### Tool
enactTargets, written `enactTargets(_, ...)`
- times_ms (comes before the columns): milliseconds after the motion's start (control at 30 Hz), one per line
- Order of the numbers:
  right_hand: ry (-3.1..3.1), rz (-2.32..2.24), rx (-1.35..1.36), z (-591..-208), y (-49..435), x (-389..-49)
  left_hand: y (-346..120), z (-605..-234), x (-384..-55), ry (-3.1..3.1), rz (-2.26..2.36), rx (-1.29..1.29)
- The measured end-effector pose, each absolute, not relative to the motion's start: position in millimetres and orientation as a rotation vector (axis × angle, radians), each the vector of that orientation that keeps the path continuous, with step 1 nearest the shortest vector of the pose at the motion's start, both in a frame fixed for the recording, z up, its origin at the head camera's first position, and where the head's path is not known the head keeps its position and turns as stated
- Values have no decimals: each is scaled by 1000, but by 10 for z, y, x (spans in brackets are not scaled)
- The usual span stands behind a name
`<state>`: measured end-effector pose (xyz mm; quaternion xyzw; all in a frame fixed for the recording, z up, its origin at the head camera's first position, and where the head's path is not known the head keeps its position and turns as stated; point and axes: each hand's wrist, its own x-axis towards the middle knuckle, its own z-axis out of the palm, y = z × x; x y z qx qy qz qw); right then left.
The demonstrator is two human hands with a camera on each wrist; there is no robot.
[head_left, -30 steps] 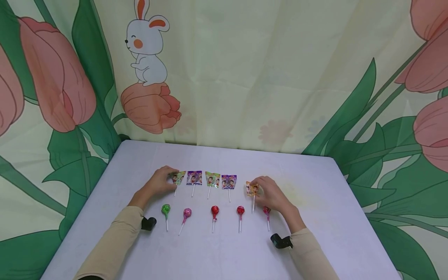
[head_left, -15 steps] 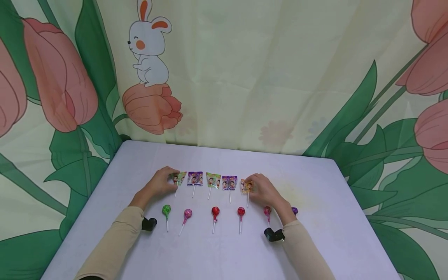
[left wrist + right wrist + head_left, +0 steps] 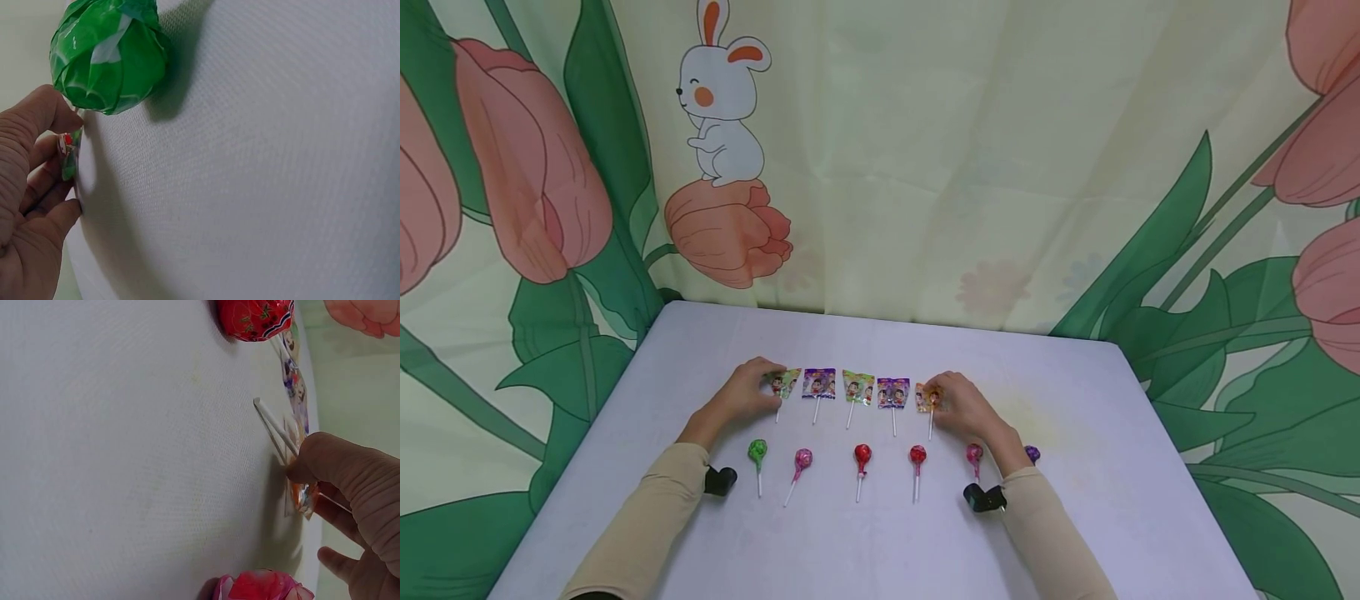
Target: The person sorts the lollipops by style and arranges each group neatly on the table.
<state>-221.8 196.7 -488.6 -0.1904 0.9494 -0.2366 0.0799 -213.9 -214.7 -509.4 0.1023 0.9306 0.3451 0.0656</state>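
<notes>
At the left end of the back row, my left hand (image 3: pixel 745 389) curls its thumb and fingers around a flat green-wrapped lollipop (image 3: pixel 786 382), partly covering it. My right hand (image 3: pixel 966 408) pinches an orange-wrapped lollipop (image 3: pixel 922 398) at the row's right end, its white stick toward me. In the right wrist view, the thumb lies over the orange wrapper (image 3: pixel 304 499). Between the hands lie a purple-wrapped lollipop (image 3: pixel 819 382), another green one (image 3: pixel 858 387) and a second purple one (image 3: pixel 893 392).
A nearer row of round lollipops has green (image 3: pixel 757 450), pink (image 3: pixel 803 459), red (image 3: pixel 862 454), another red (image 3: pixel 917 455) and dark pink (image 3: pixel 974 453) ones. A purple one (image 3: pixel 1032 454) shows beside my right wrist. A printed curtain (image 3: pixel 910 167) hangs behind the white table (image 3: pixel 820 550).
My right hand has shifted left with the orange-wrapped lollipop, bringing it close beside the purple one. The purple round lollipop came into sight behind my right wrist. My left hand stays in place.
</notes>
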Motion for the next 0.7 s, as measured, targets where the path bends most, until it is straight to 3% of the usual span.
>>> enactTargets(700,2826,-831,-542,-4814,1953,-2049,-2118,-5041,-2112,2805,980,352)
